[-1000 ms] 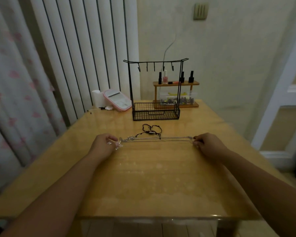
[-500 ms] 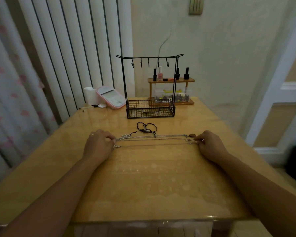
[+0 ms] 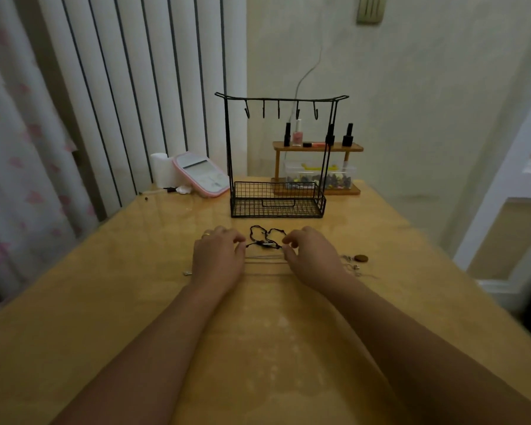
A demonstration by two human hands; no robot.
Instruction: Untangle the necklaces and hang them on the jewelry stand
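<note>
Both hands over the desk [image 3: 258, 348] near the stand [image 3: 278, 154], left hand [image 3: 219, 259] and right hand [image 3: 313, 260] curled at the black cord necklace [image 3: 265, 237] to work its knot; whether either grip pinches it, cannot tell. Silver chains [image 3: 265, 259] stretch flat between, ends hidden under my palms, clasps [image 3: 351, 262] blurry.

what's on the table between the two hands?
Head view: the black cord necklace lies between the left hand and right hand, at the fingertips; nearer the wrists, thin silver chains span the gap.
</note>
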